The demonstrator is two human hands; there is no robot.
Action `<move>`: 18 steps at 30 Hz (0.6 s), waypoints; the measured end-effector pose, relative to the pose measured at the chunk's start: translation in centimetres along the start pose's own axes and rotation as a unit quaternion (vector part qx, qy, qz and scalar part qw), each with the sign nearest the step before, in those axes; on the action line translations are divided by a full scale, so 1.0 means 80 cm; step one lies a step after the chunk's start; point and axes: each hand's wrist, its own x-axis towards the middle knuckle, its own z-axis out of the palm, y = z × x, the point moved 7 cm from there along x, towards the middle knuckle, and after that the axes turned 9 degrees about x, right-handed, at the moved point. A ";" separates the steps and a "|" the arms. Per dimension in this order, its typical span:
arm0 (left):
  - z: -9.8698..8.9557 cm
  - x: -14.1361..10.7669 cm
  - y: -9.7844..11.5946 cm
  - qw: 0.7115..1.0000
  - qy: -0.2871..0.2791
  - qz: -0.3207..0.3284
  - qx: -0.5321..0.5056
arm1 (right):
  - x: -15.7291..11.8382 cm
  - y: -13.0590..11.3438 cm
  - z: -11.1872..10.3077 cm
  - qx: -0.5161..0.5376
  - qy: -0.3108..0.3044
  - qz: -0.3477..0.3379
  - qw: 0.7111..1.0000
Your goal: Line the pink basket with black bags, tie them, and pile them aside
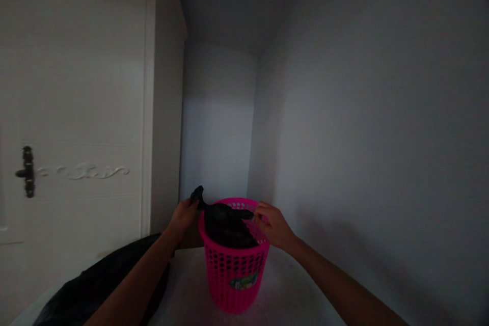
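Observation:
A black plastic bag point(228, 227) hangs partly inside a pink perforated basket point(236, 265) that stands upright with a small coloured label on its front. At the basket's left rim, my left hand point(185, 215) pinches one gathered end of the bag, which sticks up above the fingers. Across the opening, my right hand point(272, 221) is closed on another corner of the bag by the right rim. The bag's lower part is hidden by the basket wall.
Behind my left forearm lies a large black bag-like bundle point(110, 275). A white cabinet door point(84, 86) with a dark handle point(27, 172) rises on the left. A grey wall point(374, 112) runs along the right, and the basket rests on a pale surface point(294, 295).

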 end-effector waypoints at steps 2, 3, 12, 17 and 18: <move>0.001 0.001 -0.016 0.999 -0.013 -0.031 -0.003 | -0.008 0.020 -0.005 0.029 -0.017 0.035 0.999; 0.004 0.000 -0.022 0.999 -0.021 -0.044 -0.013 | -0.008 0.028 -0.006 0.039 -0.027 0.055 0.997; 0.015 -0.085 -0.049 0.987 0.061 -0.025 -0.148 | 0.051 0.001 0.023 0.067 -0.075 0.106 0.989; 0.023 -0.123 -0.054 0.984 0.049 -0.033 -0.167 | 0.067 -0.003 0.108 0.000 -0.260 0.136 0.956; 0.023 -0.124 -0.052 0.984 0.047 -0.036 -0.167 | 0.072 0.001 0.114 0.008 -0.261 0.145 0.954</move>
